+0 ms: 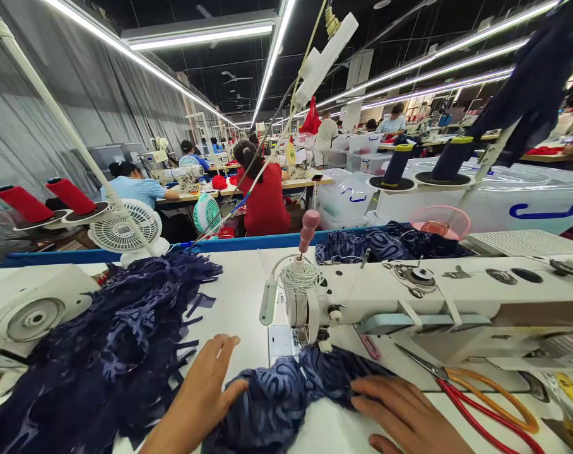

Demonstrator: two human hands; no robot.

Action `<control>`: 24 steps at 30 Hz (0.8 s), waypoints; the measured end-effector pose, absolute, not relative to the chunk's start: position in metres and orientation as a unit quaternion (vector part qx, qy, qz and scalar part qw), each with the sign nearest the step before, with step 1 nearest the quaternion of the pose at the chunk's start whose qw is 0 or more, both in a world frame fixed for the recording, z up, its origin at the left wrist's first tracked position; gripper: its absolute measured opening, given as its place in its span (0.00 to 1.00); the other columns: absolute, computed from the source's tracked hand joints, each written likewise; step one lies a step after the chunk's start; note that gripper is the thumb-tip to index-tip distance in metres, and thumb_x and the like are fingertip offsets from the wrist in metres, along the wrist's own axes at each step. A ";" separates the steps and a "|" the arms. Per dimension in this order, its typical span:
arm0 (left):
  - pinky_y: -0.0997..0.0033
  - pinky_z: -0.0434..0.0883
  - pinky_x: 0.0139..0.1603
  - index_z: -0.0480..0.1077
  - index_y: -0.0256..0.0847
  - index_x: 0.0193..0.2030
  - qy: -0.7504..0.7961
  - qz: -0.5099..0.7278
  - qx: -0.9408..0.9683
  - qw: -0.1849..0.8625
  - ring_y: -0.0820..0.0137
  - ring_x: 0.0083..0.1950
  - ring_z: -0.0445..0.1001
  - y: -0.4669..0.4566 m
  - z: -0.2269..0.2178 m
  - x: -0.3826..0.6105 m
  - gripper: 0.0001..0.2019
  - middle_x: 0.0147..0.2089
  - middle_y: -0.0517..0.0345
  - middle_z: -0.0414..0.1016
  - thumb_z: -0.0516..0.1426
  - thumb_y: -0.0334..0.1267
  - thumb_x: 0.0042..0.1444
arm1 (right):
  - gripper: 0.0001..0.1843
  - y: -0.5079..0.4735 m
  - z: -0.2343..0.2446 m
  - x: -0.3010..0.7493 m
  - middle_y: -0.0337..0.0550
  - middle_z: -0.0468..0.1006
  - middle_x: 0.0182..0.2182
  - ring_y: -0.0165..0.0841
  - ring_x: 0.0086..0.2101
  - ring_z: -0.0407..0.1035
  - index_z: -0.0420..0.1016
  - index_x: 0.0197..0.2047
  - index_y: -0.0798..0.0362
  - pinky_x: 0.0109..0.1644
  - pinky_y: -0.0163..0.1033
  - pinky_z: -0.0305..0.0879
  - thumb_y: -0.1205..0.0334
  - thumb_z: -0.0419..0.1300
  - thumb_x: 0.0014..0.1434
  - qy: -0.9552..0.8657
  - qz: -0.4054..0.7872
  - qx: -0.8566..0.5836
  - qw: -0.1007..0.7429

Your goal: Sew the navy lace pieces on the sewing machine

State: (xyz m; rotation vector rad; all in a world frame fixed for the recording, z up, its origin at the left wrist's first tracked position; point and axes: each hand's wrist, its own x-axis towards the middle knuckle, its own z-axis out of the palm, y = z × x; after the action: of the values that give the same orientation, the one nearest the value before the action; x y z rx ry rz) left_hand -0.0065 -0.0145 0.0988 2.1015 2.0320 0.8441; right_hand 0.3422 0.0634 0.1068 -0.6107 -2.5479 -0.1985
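A navy patterned garment piece (267, 403), with two rounded cup-like parts like a bra, lies in front of the sewing machine (310, 302). Its far edge is at the needle area, where the presser foot is hard to make out. My left hand (206, 384) is open at its left side, thumb over the fabric and fingers stretched toward the machine bed. Flat and open, my right hand (400, 410) rests its fingertips on the right part of the fabric. Scissors (457, 384) with red and orange handles lie right of that hand, beyond a small pink tool (370, 347).
A navy fabric heap (125, 340) covers the table's left side; more navy fabric (362, 244) lies behind the machine. A pink-handled tool (309, 230) stands on the machine head. Thread cones (397, 165), a white fan (125, 227) and plastic bins (518, 189) surround the table. Co-workers sit ahead.
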 end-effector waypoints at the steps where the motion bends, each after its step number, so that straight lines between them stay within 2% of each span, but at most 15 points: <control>1: 0.60 0.75 0.52 0.67 0.44 0.58 0.641 0.300 0.706 -0.022 0.56 0.53 0.76 -0.013 0.087 0.007 0.19 0.53 0.47 0.77 0.58 0.38 0.59 | 0.16 0.061 0.102 0.334 0.44 0.81 0.49 0.38 0.48 0.75 0.75 0.52 0.48 0.52 0.40 0.72 0.65 0.56 0.62 -0.938 -0.069 -0.226 0.255; 3: 0.68 0.75 0.55 0.63 0.42 0.63 0.572 0.298 0.761 -0.068 0.63 0.56 0.76 -0.010 0.065 0.038 0.19 0.57 0.48 0.76 0.53 0.40 0.66 | 0.17 0.058 0.090 0.319 0.44 0.80 0.52 0.36 0.51 0.74 0.74 0.55 0.50 0.54 0.38 0.71 0.64 0.54 0.65 -0.940 -0.068 -0.225 0.249; 5: 0.65 0.70 0.62 0.60 0.34 0.66 0.473 0.263 0.833 -0.115 0.61 0.63 0.71 -0.007 0.047 0.062 0.29 0.61 0.45 0.73 0.51 0.53 0.68 | 0.18 0.058 0.075 0.310 0.45 0.79 0.53 0.36 0.50 0.75 0.73 0.57 0.53 0.51 0.38 0.72 0.61 0.53 0.67 -0.941 -0.101 -0.220 0.238; 7: 0.61 0.63 0.68 0.62 0.31 0.66 0.417 0.231 0.865 -0.157 0.61 0.65 0.68 -0.005 0.035 0.069 0.35 0.61 0.48 0.74 0.47 0.61 0.66 | 0.19 0.059 0.063 0.308 0.47 0.81 0.50 0.38 0.46 0.77 0.74 0.55 0.57 0.45 0.39 0.74 0.56 0.52 0.69 -0.938 -0.147 -0.213 0.229; 9: 0.60 0.54 0.73 0.63 0.33 0.66 0.395 0.191 0.883 -0.165 0.63 0.67 0.65 -0.004 0.029 0.061 0.35 0.63 0.53 0.73 0.45 0.62 0.66 | 0.19 0.060 0.058 0.311 0.46 0.83 0.47 0.38 0.42 0.78 0.76 0.52 0.57 0.41 0.39 0.74 0.53 0.51 0.70 -0.938 -0.162 -0.208 0.224; 11: 0.59 0.50 0.74 0.63 0.36 0.66 0.385 0.170 0.894 -0.153 0.64 0.68 0.64 -0.004 0.026 0.050 0.34 0.64 0.54 0.72 0.45 0.62 0.66 | 0.18 0.060 0.061 0.312 0.43 0.83 0.45 0.36 0.41 0.78 0.76 0.50 0.54 0.42 0.39 0.73 0.56 0.48 0.71 -0.941 -0.131 -0.214 0.227; 15: 0.56 0.53 0.73 0.67 0.35 0.63 0.399 0.206 0.877 -0.170 0.62 0.64 0.67 -0.003 0.019 0.058 0.36 0.59 0.48 0.75 0.42 0.64 0.65 | 0.17 0.065 0.073 0.294 0.42 0.81 0.37 0.34 0.37 0.74 0.75 0.44 0.50 0.43 0.40 0.69 0.65 0.44 0.71 -0.927 -0.012 -0.273 0.256; 18: 0.58 0.51 0.74 0.73 0.33 0.54 0.412 0.315 0.824 -0.227 0.63 0.57 0.73 0.000 0.014 0.082 0.37 0.49 0.49 0.80 0.38 0.62 0.67 | 0.12 0.078 0.070 0.267 0.44 0.79 0.38 0.40 0.41 0.73 0.74 0.42 0.49 0.46 0.46 0.67 0.66 0.50 0.68 -0.913 0.027 -0.326 0.245; 19: 0.58 0.49 0.75 0.75 0.33 0.51 0.414 0.336 0.811 -0.242 0.65 0.55 0.74 0.000 0.013 0.087 0.34 0.47 0.51 0.81 0.38 0.59 0.69 | 0.09 0.083 0.066 0.259 0.45 0.79 0.37 0.42 0.42 0.72 0.75 0.42 0.49 0.47 0.48 0.67 0.65 0.53 0.67 -0.909 0.031 -0.341 0.238; 22: 0.56 0.41 0.77 0.75 0.37 0.53 0.410 0.279 0.830 -0.255 0.69 0.55 0.75 -0.004 0.016 0.089 0.19 0.50 0.57 0.80 0.45 0.42 0.72 | 0.04 0.100 0.051 0.247 0.44 0.79 0.36 0.42 0.40 0.73 0.76 0.39 0.49 0.44 0.47 0.68 0.65 0.59 0.63 -0.898 0.049 -0.369 0.234; 24: 0.53 0.37 0.77 0.73 0.38 0.56 0.404 0.231 0.850 -0.249 0.69 0.57 0.74 -0.008 0.020 0.084 0.17 0.54 0.59 0.79 0.47 0.38 0.72 | 0.06 0.107 0.045 0.248 0.43 0.80 0.36 0.40 0.39 0.74 0.76 0.38 0.49 0.43 0.44 0.68 0.65 0.58 0.64 -0.892 0.061 -0.376 0.244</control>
State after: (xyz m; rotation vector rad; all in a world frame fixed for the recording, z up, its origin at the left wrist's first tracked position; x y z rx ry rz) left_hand 0.0840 -0.0081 0.0197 3.1972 1.5195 0.8681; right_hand 0.2480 0.1070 0.0448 -1.0259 -2.4367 0.1679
